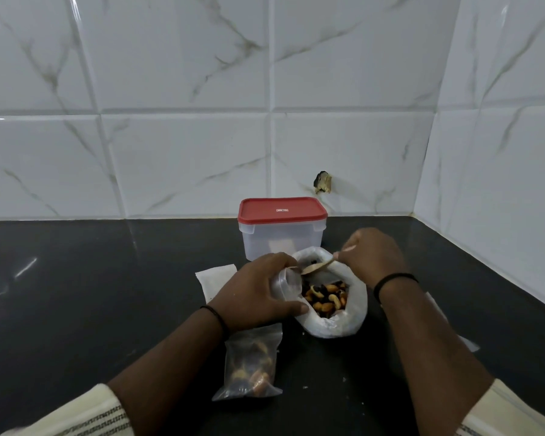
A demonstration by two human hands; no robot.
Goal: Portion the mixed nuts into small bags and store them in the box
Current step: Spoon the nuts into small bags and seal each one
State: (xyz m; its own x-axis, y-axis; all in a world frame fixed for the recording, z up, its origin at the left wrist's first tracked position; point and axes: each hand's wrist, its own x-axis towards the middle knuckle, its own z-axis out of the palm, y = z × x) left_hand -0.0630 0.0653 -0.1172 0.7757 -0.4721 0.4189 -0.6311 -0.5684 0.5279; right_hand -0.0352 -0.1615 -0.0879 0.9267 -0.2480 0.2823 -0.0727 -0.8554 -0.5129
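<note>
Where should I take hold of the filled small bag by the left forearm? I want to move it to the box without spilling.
Pinch the filled small bag by its flat, empty top strip, coming from above on its far end. The nuts have slumped to the near end, so that strip lies thin and free. I cannot tell whether it is sealed.

Black polished countertop (76, 294) seen across the near scene, white marble-veined wall tiles (186, 89) set behind and at right, a chipped hole (322, 182) seen in the far tile.
</note>
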